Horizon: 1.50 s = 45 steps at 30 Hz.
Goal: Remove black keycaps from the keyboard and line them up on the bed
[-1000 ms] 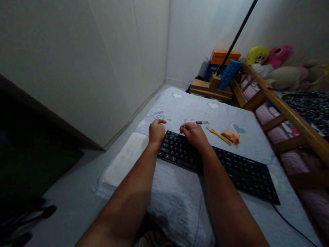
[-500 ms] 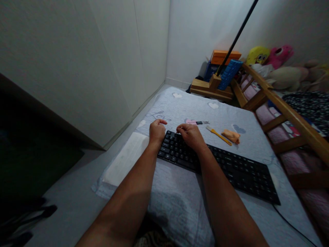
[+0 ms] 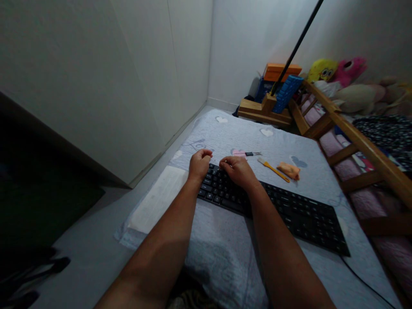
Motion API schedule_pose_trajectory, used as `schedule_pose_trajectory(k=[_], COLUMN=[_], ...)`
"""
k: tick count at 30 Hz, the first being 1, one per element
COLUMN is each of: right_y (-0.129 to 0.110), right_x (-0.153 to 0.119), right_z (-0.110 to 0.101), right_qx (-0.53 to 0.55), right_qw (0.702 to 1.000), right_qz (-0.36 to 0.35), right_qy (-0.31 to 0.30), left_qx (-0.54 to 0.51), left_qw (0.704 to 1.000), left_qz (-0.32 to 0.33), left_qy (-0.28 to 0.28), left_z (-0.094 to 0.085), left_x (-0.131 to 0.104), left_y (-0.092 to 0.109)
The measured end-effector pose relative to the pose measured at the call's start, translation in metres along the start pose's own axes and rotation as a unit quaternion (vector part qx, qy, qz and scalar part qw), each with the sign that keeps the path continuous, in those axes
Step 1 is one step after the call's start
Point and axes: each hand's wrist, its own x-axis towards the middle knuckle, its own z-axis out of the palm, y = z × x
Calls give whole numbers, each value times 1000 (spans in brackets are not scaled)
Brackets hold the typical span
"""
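Observation:
A black keyboard (image 3: 305,221) lies slantwise on the pale quilted cover (image 3: 225,249). My left hand (image 3: 199,165) is at its far left corner, fingers curled in toward the thumb; whatever they may hold is hidden. Over the upper left keys, my right hand (image 3: 238,170) has its thumb and fingertips pinched together. Something small and pale shows at those fingertips, too small to name. Beyond the right hand lie a dark-handled tool with a thin metal tip (image 3: 251,153), a yellow-handled brush (image 3: 275,169) and a crumpled orange cloth-like bundle (image 3: 289,171).
A flat whitish slab (image 3: 157,199) lies left of my left forearm. The keyboard's cable (image 3: 363,279) trails off at lower right. A wooden bed rail (image 3: 363,141) runs along the right, with plush toys behind it. A pale cabinet (image 3: 144,86) stands at the left.
My left hand has shifted slightly right and its fingers have curled in closer to the thumb. The right hand has moved a little left, still pinched over the keys.

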Motion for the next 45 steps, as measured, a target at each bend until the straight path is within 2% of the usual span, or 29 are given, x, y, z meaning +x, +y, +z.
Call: schedule_pose_trajectory(k=[6, 9, 17, 22, 29, 37, 45], right_y=[3, 6, 8, 9, 12, 14, 13], right_x=[-1, -1, -2, -1, 0, -1, -7], right_z=[-4, -7, -13, -11, -9, -6, -7], right_qx=[-3, 1, -8, -37, -46, -36, -26], right_qw=[1000, 1000, 999, 999, 999, 999, 998], right_qz=[-1, 1, 18, 10, 12, 17, 39], right_qy=[-22, -23, -29, -24, 4, 16, 33], left_qx=[-37, -50, -40, -31, -1, 88, 154], left_qw=[998, 998, 998, 999, 999, 994, 985], left_qz=[-38, -47, -9, -12, 3, 46, 45], left_qy=[-20, -12, 40, 30, 51, -41, -65], left_z=[2, 2, 0, -1, -2, -2, -3], left_x=[0, 0, -1, -4, -4, -3, -5], left_y=[1, 1, 3, 4, 1, 0, 0])
